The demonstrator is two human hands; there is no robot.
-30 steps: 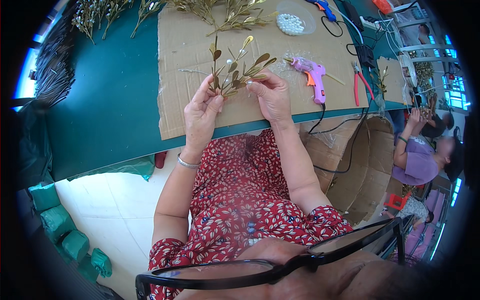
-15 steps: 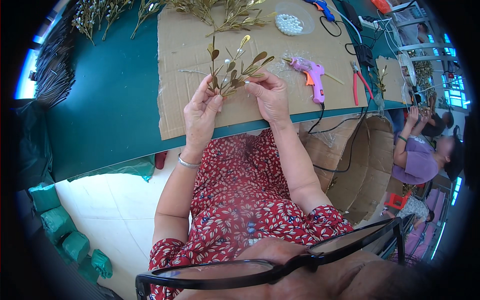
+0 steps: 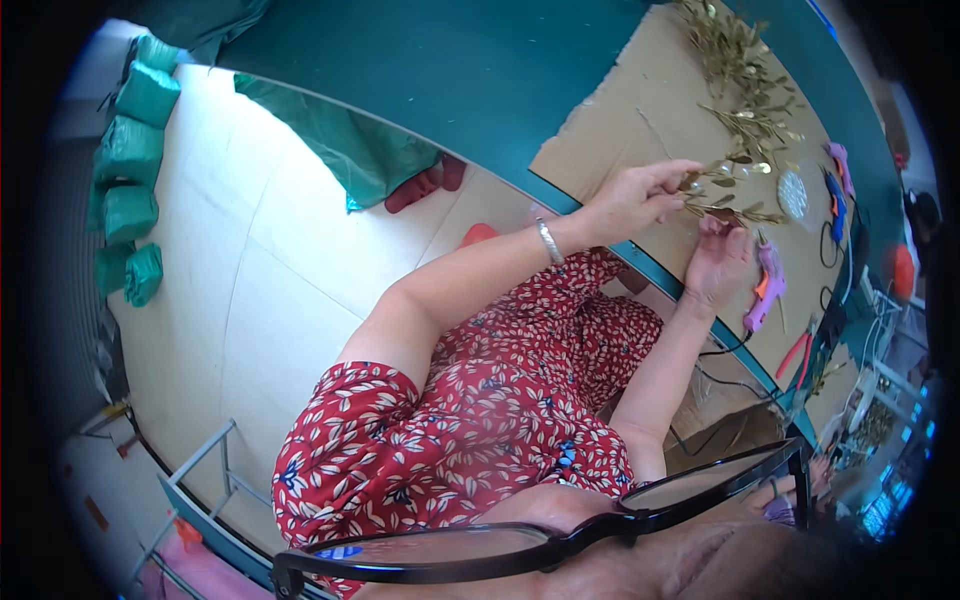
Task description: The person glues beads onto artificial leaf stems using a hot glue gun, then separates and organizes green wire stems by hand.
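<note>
A gold-leaved sprig (image 3: pixel 728 190) is pinched between the fingers of the left hand (image 3: pixel 632 198), which is closed on its near end, and it is met from the right by the right hand (image 3: pixel 715 262), whose fingertips are closed on the sprig's stem. The sprig is held just above a sheet of brown cardboard (image 3: pixel 620 130) laid on the green bench (image 3: pixel 480 70). A silver bracelet (image 3: pixel 549 241) is worn on the left wrist. Just right of the right hand, a pink glue gun (image 3: pixel 765 288) lies on the cardboard. Farther off, loose gold sprigs (image 3: pixel 740 60) are heaped, and a round dish of pale beads (image 3: pixel 793 194) is set beside them. Red-handled pliers (image 3: pixel 795 355) lie near the bench's right edge.
</note>
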